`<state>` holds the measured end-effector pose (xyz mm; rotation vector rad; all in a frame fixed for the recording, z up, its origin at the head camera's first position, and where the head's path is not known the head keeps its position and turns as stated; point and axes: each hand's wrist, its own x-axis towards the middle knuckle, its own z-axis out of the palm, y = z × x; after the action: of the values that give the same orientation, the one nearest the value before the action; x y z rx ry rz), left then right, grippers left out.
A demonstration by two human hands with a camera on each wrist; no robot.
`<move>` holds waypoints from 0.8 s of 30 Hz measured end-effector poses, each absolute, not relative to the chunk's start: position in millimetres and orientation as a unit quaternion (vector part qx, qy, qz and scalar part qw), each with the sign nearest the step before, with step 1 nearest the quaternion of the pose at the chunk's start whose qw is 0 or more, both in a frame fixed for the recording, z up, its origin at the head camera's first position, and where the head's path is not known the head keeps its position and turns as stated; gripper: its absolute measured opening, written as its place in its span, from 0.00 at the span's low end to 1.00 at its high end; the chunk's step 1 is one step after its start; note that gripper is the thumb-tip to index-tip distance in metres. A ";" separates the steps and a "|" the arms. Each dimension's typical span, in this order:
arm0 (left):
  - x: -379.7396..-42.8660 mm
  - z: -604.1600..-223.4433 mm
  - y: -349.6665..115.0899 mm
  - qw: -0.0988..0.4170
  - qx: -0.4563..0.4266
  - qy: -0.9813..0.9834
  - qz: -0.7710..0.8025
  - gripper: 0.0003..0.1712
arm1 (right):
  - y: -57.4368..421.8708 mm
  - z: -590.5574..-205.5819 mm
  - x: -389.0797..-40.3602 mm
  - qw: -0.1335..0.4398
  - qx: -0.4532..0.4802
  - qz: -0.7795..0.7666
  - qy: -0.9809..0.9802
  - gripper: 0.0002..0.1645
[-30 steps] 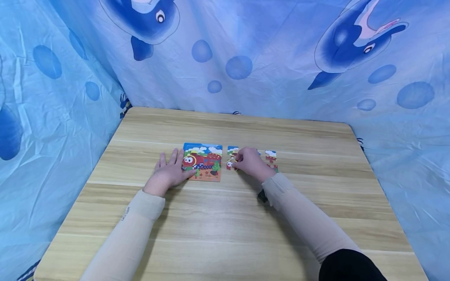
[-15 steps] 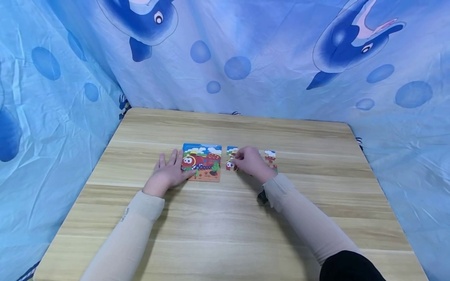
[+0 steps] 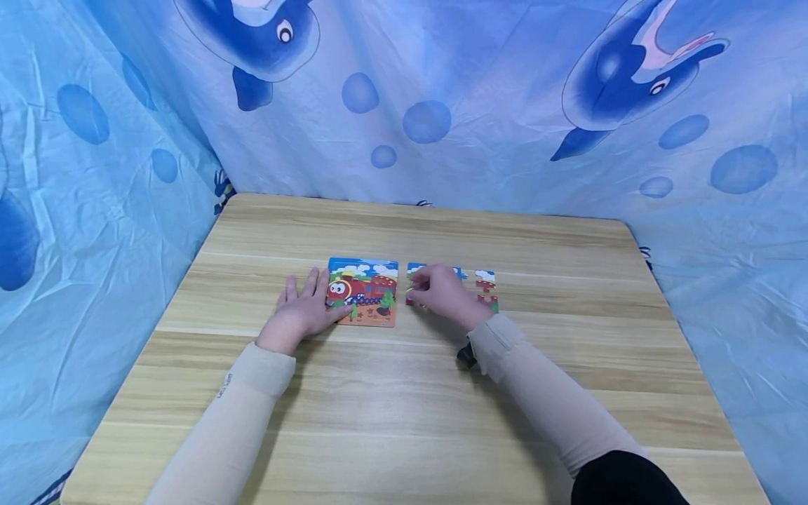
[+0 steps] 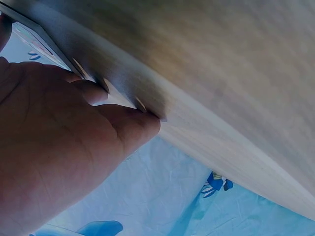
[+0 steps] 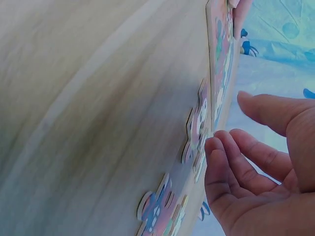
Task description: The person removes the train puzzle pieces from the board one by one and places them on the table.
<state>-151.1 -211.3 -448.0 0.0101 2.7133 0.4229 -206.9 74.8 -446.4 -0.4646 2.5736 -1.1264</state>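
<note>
In the head view a small puzzle board with a red cartoon train lies flat on the table. My left hand rests at its left side, fingers spread and straight, thumb over the lower left part. Right of the board, jigsaw pieces lie loose, partly hidden under my right hand. In the right wrist view the thumb stands apart from the loosely bent fingers, with nothing held between them. An eye-printed piece lies close by the fingertips. Two pieces, a cloud piece and a red-green piece, lie right of this hand.
The wood-grain table extends around the hands. A blue curtain with dolphins hangs along its back and sides. A small dark object sits under the right cuff.
My right hand has shifted slightly left, and its thumb and fingers have parted. They now cover the eye-printed piece, while more of a blue-topped piece shows behind. My left hand stays put.
</note>
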 end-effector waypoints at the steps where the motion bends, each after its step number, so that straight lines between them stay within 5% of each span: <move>1: -151.1 -448.0 -211.3 0.197 0.004 0.969 0.151 0.60 | 73.2 -446.5 -206.2 0.148 -0.163 -0.393 0.893 0.19; 7: -151.9 -450.6 -211.4 0.198 0.001 0.968 0.154 0.61 | 60.9 -446.0 -201.0 0.156 -0.193 -0.390 0.887 0.27; 24: -157.3 -460.8 -216.6 0.198 0.001 0.968 0.158 0.66 | 30.5 -447.9 -190.1 0.189 -0.224 -0.345 0.892 0.30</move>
<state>-157.3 -216.6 -460.8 0.0034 2.7080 0.4409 -190.1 30.5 -447.9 -0.6303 2.5073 -0.9708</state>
